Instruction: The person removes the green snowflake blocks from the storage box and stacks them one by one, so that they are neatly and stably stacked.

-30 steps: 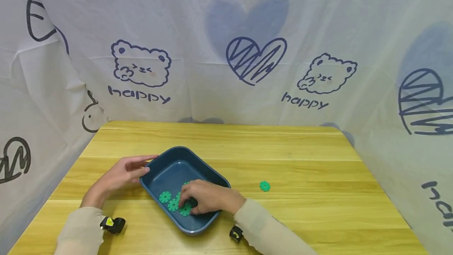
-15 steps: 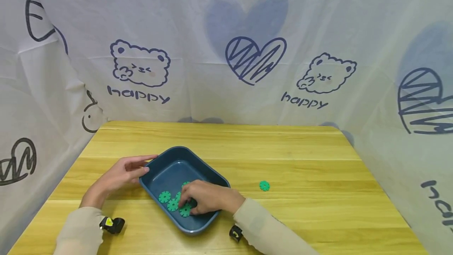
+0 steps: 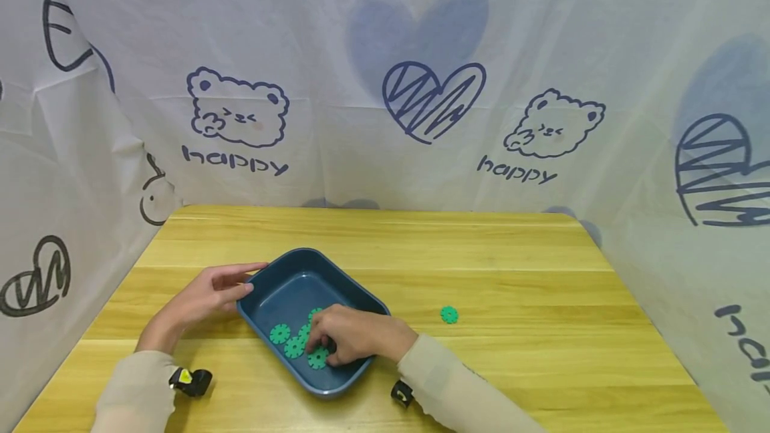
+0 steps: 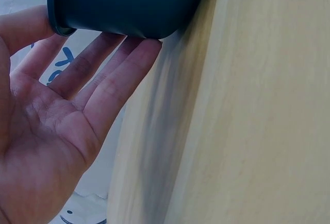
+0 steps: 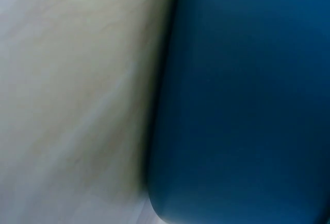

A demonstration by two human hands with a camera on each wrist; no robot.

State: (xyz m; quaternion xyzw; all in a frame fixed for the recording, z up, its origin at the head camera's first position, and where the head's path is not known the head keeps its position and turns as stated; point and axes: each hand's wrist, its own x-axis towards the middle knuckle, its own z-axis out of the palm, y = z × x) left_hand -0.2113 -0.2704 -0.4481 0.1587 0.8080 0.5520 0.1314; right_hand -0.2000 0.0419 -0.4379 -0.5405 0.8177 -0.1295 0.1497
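Bench (image 3: 511, 259) of yellow wood, its back edge meeting a creased white cloth (image 3: 331, 52), with a dark blue tray (image 3: 295, 293) set left of centre and turned cornerwise. A strip of wood grain shows between the tray's far corner and the back edge; a wider stretch runs from the tray to the bench's right edge, and on it lies one loose green disc (image 3: 449, 315), well apart from the tray. The left hand (image 3: 203, 295) is at the tray's left corner, fingers spread and nearly straight, fingertips touching the outer wall, thumb at the rim. The right hand (image 3: 355, 333) reaches over the right wall and arches down inside, fingers and thumb bent at the edges of a notched green disc (image 3: 317, 359); whether they grip it cannot be told. At least four more green discs (image 3: 279, 334) lie close by on the tray floor, some partly hidden. All the discs look flat and round, with gear-like edges. The tray is smooth and faintly glossy, with rounded corners. Beige sleeves (image 3: 463, 386) cover the forearms; bears, hearts and "happy" decorate the cloth.
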